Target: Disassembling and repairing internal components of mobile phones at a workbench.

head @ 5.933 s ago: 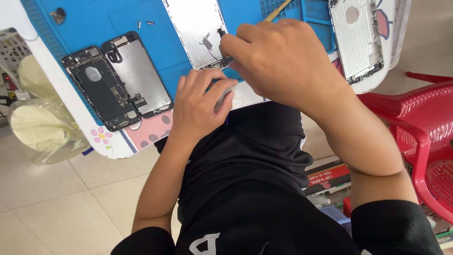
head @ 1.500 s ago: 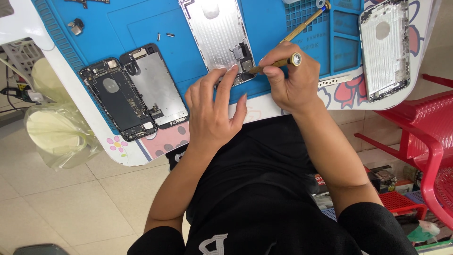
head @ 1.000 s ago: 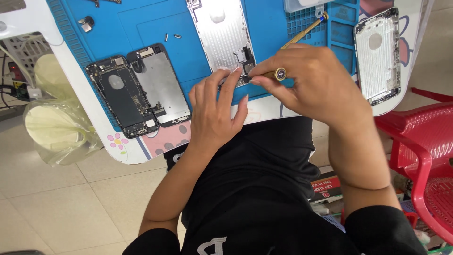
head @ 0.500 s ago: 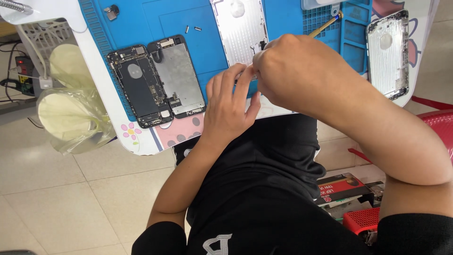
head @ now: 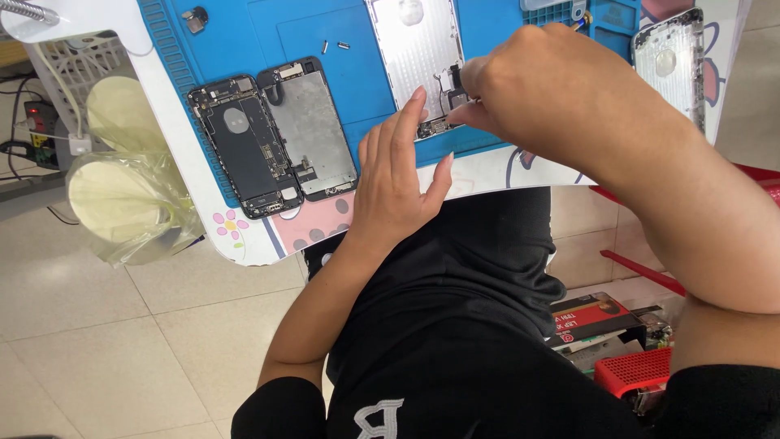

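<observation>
Lap and black shirt [head: 455, 325] fill the near foreground, with a red mesh basket [head: 634, 370] and a red-and-black box [head: 589, 315] on the floor to your right. Beyond them runs the white table edge [head: 244, 236] with its flower print. Your left hand [head: 394, 183] lies flat across that edge, fingers extended and spread, fingertips pressing the near end of the silver phone housing [head: 418, 57]; it clamps nothing, only steadies. Your right hand [head: 552, 89] comes in from the right, fingers bunched together over the small components at the housing's near-right corner; whether the fingertips pinch a part or a tool cannot be told, since the hand hides them. The housing lies on the blue work mat [head: 325, 24], at centre, long axis running near to far. To its left, on the same mat, sit an opened dark phone body [head: 244, 146] and, just beside it, a grey screen assembly [head: 313, 126]. Farther off lie two loose screws [head: 333, 45]. A second silver housing [head: 670, 61] rests at the far right, well apart. A plastic-wrapped roll [head: 130, 195] hangs left of the table.
</observation>
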